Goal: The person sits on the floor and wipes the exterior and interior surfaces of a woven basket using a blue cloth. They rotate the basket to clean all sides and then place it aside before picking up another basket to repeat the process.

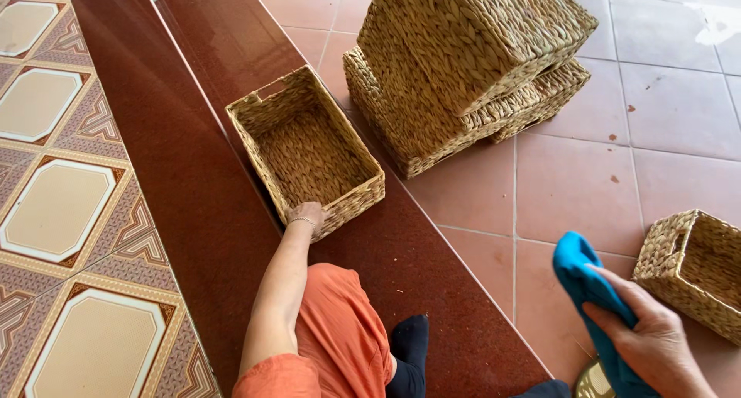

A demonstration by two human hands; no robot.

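A person sits on a polished red-brown stone step [193, 174], seen from above, orange trousers and dark socks at the bottom of the view. The left hand [307, 215] reaches forward and rests on the near short wall of an open rectangular woven basket [305, 151], which sits upright on the step with its mouth facing up; the fingers curl over the rim, a grip closed loosely on the wall rather than clenched. The basket looks light and fairly stiff, its braided straw rough enough not to slip, though the weave may flex if squeezed; the rim or the cut-out handle slot in the far end wall seems the surest place to take hold. The right hand [652, 340], low at the right, is closed around a bright blue cloth [587, 278], soft and limp, bunched in the grip. Just beside that hand stands a smaller woven basket [695, 270] on the pink tiled floor [571, 189]. Farther back, well apart from both hands, a stack of upturned baskets [463, 58] leans on the floor.
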